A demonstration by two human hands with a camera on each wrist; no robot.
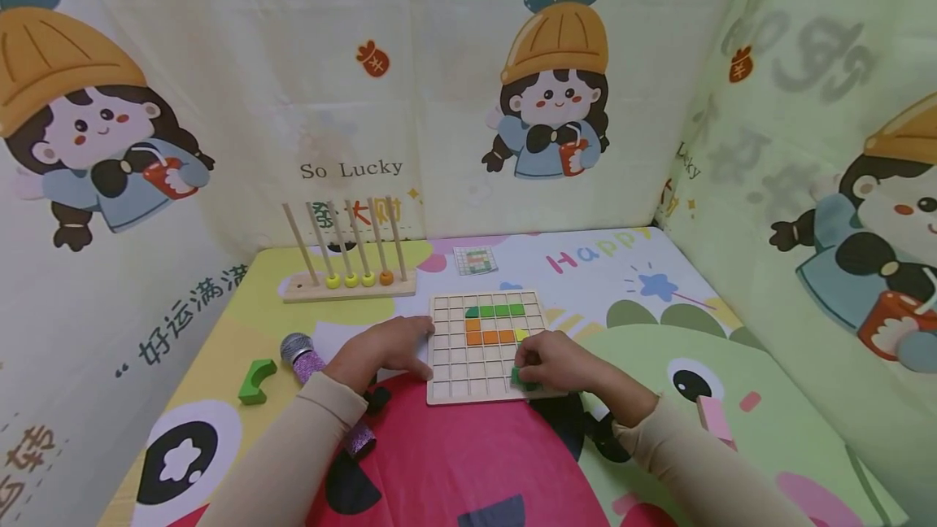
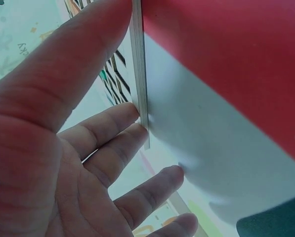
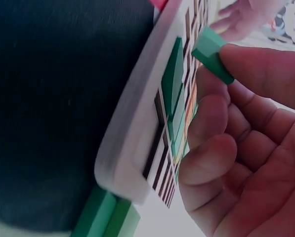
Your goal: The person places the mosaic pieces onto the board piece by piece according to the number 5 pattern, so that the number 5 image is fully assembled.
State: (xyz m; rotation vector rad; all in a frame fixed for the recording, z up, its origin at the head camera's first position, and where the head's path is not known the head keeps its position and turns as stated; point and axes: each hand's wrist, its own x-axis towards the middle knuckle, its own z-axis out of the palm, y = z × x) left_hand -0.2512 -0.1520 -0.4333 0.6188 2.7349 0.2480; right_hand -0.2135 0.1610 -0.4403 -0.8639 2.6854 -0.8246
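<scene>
A wooden grid board (image 1: 450, 364) lies on the table with a row of green tiles (image 1: 501, 311), orange tiles (image 1: 490, 337) and a yellow tile (image 1: 521, 334) in its squares. My left hand (image 1: 391, 346) rests at the board's left side, thumb and fingertips against the edge, fingers nearly straight. Over the lower right of the board, my right hand (image 1: 558, 360) pinches a small green tile (image 3: 211, 52) between thumb and forefinger. Another dark green tile (image 3: 173, 79) sits in the board near its border, seen in the right wrist view; my hand partly hides that area in the head view.
Left of the board lie a glittery purple microphone (image 1: 307, 360) and a green arch block (image 1: 256, 382). A peg stand (image 1: 351, 289) with beads and a printed pattern card (image 1: 476, 260) stand farther back. A pink block (image 1: 714, 419) lies at right; green blocks (image 3: 105, 215) lie beside the board.
</scene>
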